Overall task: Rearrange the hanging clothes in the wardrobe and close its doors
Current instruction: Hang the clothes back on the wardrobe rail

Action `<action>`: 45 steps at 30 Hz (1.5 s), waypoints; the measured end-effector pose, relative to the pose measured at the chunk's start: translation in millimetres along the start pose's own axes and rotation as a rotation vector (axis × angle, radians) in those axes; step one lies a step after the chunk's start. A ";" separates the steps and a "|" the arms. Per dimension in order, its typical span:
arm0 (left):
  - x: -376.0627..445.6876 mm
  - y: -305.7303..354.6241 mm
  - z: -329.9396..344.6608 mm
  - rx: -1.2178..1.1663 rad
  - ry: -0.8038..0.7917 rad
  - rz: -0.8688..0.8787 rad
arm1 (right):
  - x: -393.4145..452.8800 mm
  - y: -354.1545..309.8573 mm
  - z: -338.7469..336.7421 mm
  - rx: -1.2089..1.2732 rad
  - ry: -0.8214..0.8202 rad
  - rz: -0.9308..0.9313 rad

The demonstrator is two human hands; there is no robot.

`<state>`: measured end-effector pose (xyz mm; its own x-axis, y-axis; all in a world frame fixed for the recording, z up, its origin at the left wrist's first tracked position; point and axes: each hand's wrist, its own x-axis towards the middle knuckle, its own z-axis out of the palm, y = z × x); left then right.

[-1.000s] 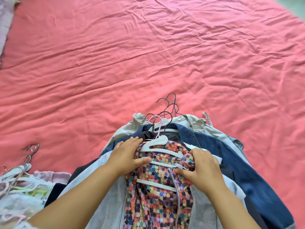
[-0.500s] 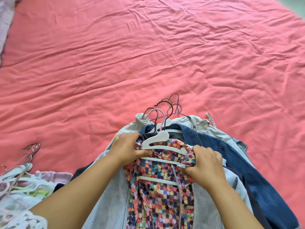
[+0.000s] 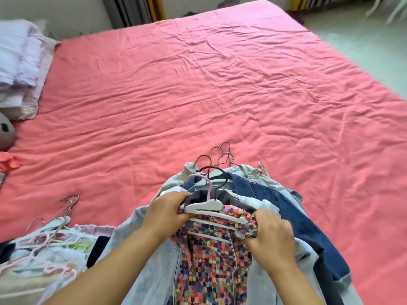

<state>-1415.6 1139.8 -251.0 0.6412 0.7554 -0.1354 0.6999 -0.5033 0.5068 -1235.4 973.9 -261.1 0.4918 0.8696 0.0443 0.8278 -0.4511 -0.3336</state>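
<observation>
My left hand (image 3: 164, 213) and right hand (image 3: 269, 235) each pinch a shoulder of the multicoloured garment (image 3: 211, 260) on its white hanger (image 3: 206, 205), atop the clothes stack (image 3: 286, 208) at the near edge of the bed (image 3: 198, 95). Open sheet lies beyond; another hanger pile (image 3: 44, 245) lies left.

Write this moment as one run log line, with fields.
stage: hanger fitting | left hand: grips multicoloured garment | right hand: grips its other shoulder | white hanger: inside neckline | place: pink bed

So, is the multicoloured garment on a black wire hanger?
No, the multicoloured garment sits on a white plastic hanger, which both hands grip.
</observation>
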 end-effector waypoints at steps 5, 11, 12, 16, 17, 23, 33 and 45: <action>-27.6 20.9 -31.7 0.055 -0.058 -0.032 | -16.2 -8.9 -34.1 0.024 0.034 -0.025; -64.1 40.9 -74.5 0.077 -0.107 -0.036 | -34.7 -31.9 -92.1 0.083 -0.070 0.004; -70.9 45.7 -80.7 0.074 -0.095 -0.027 | -39.0 -35.6 -101.4 0.104 -0.060 -0.007; -102.5 69.3 -113.9 0.077 -0.006 0.013 | -61.9 -53.9 -139.5 0.130 -0.003 -0.045; -108.8 74.2 -121.3 0.070 0.023 0.025 | -67.1 -58.6 -147.5 0.125 0.007 -0.052; -143.5 96.3 -171.0 0.077 0.200 0.149 | -111.7 -103.8 -207.0 0.101 0.178 -0.008; -210.5 141.3 -269.8 0.109 0.318 0.556 | -221.8 -200.2 -306.7 0.008 0.422 0.271; -299.4 181.0 -303.5 0.020 0.193 0.899 | -376.7 -273.9 -347.8 -0.028 0.579 0.498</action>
<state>-1576.4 950.0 139.6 0.8841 0.1322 0.4482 -0.0302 -0.9410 0.3371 -1553.3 700.1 141.1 0.8656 0.3217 0.3837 0.4739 -0.7739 -0.4201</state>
